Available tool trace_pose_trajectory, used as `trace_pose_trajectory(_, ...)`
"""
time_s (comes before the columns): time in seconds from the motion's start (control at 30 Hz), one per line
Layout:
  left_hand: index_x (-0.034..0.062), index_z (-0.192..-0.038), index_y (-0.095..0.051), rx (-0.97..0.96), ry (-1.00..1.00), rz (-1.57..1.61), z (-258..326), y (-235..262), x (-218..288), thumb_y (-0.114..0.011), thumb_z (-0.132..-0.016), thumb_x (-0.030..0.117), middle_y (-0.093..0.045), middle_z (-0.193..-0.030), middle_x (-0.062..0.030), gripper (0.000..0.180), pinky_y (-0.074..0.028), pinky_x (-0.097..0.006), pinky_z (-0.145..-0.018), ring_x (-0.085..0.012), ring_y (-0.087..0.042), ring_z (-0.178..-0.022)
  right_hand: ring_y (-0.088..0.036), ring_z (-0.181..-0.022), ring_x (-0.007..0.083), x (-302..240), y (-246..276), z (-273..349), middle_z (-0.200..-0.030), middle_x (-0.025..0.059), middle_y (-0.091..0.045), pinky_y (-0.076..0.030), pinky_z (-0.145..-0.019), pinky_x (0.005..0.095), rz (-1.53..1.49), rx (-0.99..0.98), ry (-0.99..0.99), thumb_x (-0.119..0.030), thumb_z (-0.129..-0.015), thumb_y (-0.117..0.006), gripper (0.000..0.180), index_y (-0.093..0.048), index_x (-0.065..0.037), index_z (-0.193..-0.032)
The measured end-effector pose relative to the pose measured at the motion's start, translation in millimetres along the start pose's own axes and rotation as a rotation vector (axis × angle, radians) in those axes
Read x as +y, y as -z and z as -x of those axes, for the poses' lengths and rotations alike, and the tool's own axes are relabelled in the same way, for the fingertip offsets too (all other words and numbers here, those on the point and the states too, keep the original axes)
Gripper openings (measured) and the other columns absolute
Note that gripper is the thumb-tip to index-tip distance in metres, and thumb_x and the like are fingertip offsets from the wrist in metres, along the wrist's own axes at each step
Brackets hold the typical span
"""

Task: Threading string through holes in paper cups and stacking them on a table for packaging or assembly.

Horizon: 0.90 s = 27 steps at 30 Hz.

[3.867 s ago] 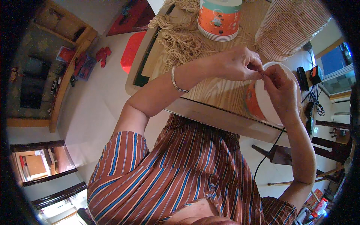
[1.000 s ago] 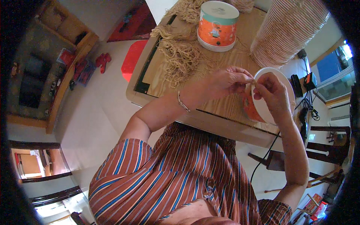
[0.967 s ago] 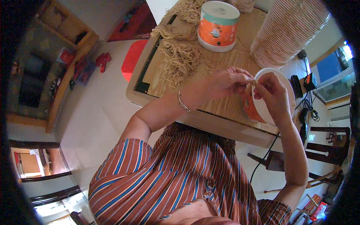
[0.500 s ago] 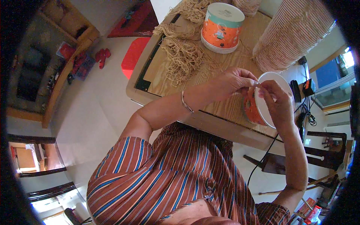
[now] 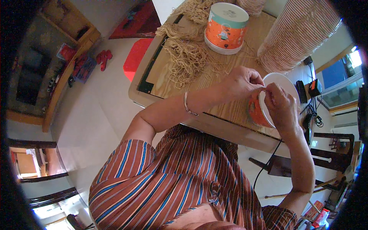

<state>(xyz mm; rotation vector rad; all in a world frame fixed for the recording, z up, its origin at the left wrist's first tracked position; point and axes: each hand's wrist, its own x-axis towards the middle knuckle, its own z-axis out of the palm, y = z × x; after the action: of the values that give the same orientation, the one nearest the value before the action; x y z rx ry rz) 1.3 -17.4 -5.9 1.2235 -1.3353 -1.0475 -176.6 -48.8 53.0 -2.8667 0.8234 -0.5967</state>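
I hold an orange paper bucket with a white inside (image 5: pixel 257 115), tipped on its side above the wooden table (image 5: pixel 230 111). My left hand (image 5: pixel 241 82) pinches at its rim from the left. My right hand (image 5: pixel 281 105) grips the rim from the front, fingertips meeting those of the left. A thin tan string seems caught between the fingers, too small to be sure.
A stack of orange buckets (image 5: pixel 225 27) stands at the table's far side. Heaps of tan string (image 5: pixel 188 57) lie to the left of it. A tall pile of striped cups (image 5: pixel 297 34) lies at the right. A red stool (image 5: pixel 137 57) stands on the floor; dark chairs (image 5: pixel 329 153) stand at the right.
The view has shifted a little, so the table and bucket sit lower in the picture. Both hands stay pinched together at the bucket's rim.
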Motion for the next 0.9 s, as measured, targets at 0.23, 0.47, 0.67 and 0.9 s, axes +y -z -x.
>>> trace_pose_trajectory(0.23,0.0026,-0.088,-0.068,-0.017,-0.058,-0.105,0.6,3.1,10.3,-0.07,-0.081,0.017,-0.067,-0.077,-0.0023,0.016,-0.047,-0.022,-0.059,-0.0056,-0.058,-0.068,-0.063,-0.06,0.0276,15.5,-0.5,-7.8,-0.069,0.0138,-0.061,-0.051,-0.055,0.0362,-0.392,-0.085,-0.177,-0.01,-0.085,-0.058,0.005,-0.058,-0.005,-0.087)
trace_pose_trajectory(0.47,0.0015,-0.09,-0.067,-0.104,-0.095,-0.023,-4.2,2.9,-4.2,-0.063,-0.084,0.011,-0.065,-0.077,0.0008,0.012,-0.046,-0.023,-0.053,-0.0049,-0.057,-0.064,-0.054,-0.055,0.0083,33.2,6.3,-15.3,-0.065,0.0033,-0.057,-0.045,-0.047,0.0242,-1.068,-0.381,-0.544,-0.013,-0.087,-0.058,0.012,-0.06,-0.001,-0.086)
trace_pose_trajectory(0.67,0.0016,-0.096,-0.064,-0.269,0.162,0.31,-8.4,13.7,-1.2,-0.062,-0.085,0.013,-0.063,-0.077,0.0,0.016,-0.048,-0.022,-0.055,-0.006,-0.056,-0.062,-0.056,-0.059,0.0099,31.6,1.3,-13.2,-0.07,0.0043,-0.059,-0.046,-0.052,0.0244,-1.167,-0.359,-0.576,-0.01,-0.086,-0.058,0.01,-0.059,0.0,-0.087)
trace_pose_trajectory(0.9,0.0019,-0.099,-0.064,-0.35,0.326,0.612,-2.8,13.9,-16.2,-0.062,-0.086,0.019,-0.063,-0.08,-0.0012,0.022,-0.048,-0.022,-0.055,-0.0076,-0.056,-0.061,-0.061,-0.075,0.0126,27.2,-19.2,4.2,-0.081,0.0063,-0.063,-0.052,-0.067,0.0269,-0.842,-0.221,-0.403,-0.006,-0.085,-0.059,0.009,-0.057,-0.001,-0.093)
